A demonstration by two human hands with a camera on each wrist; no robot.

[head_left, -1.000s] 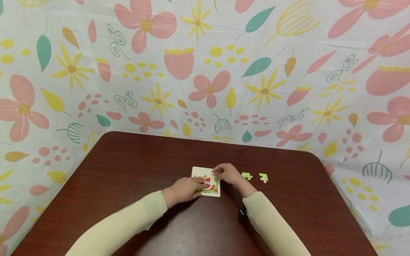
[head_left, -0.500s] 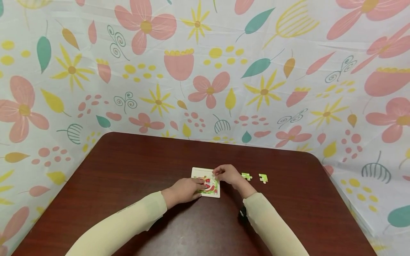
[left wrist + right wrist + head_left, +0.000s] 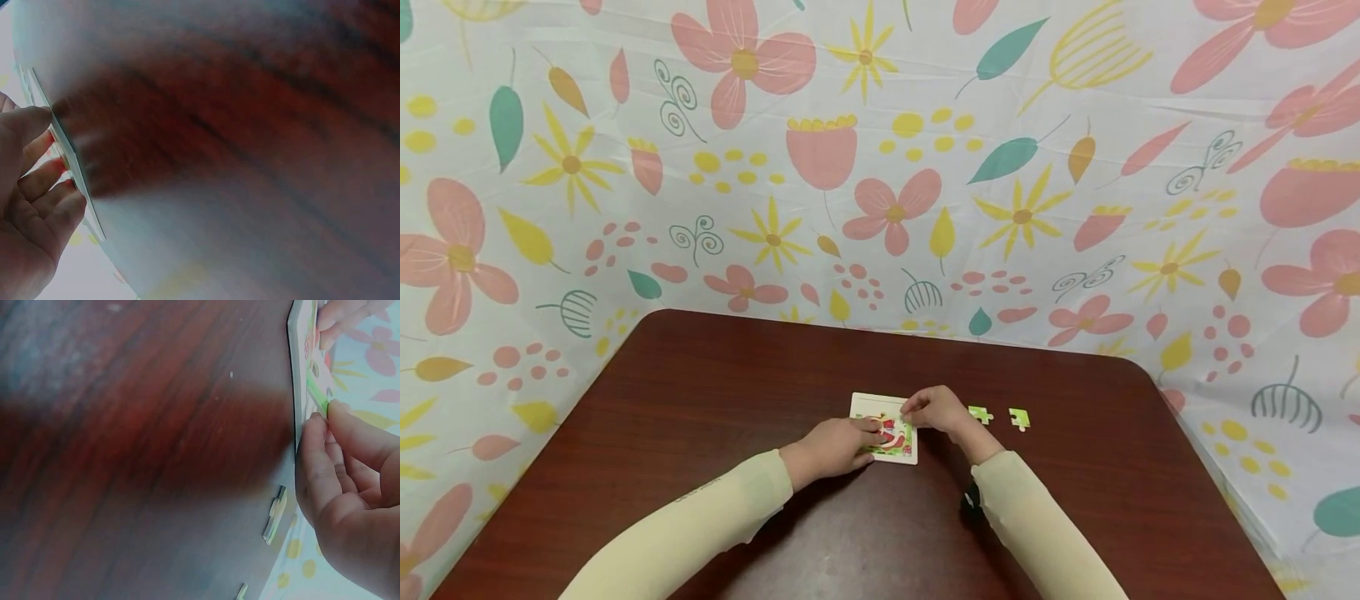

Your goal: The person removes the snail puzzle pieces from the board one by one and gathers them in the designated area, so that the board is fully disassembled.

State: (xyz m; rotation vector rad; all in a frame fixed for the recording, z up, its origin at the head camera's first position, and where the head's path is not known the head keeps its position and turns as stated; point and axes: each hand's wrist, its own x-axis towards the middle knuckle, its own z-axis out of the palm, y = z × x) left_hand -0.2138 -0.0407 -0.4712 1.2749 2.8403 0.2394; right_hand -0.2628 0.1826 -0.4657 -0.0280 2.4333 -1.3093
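Puzzle board (image 3: 882, 403) lies flat on the dark table (image 3: 737, 375), and I scan from the left: the left hand (image 3: 833, 446) rests its extended fingers across the board's left part; the right hand (image 3: 938, 411) — at the board's right edge — pinches a green piece (image 3: 318, 396) between thumb and fingertip, tilted; whether it touches the board, I cannot tell. Farther right I see a first loose piece (image 3: 981, 415), then a second loose piece (image 3: 1019, 417), well apart from the board.

White-edged board (image 3: 872, 400) lying flat, red and green picture on it, part hidden under the left hand (image 3: 835, 444). Right hand (image 3: 942, 410) pinches a green piece (image 3: 318, 395), kinda tilted at the board's right side. Green bit (image 3: 979, 414) lies off right, another bit (image 3: 1019, 419) just past it.
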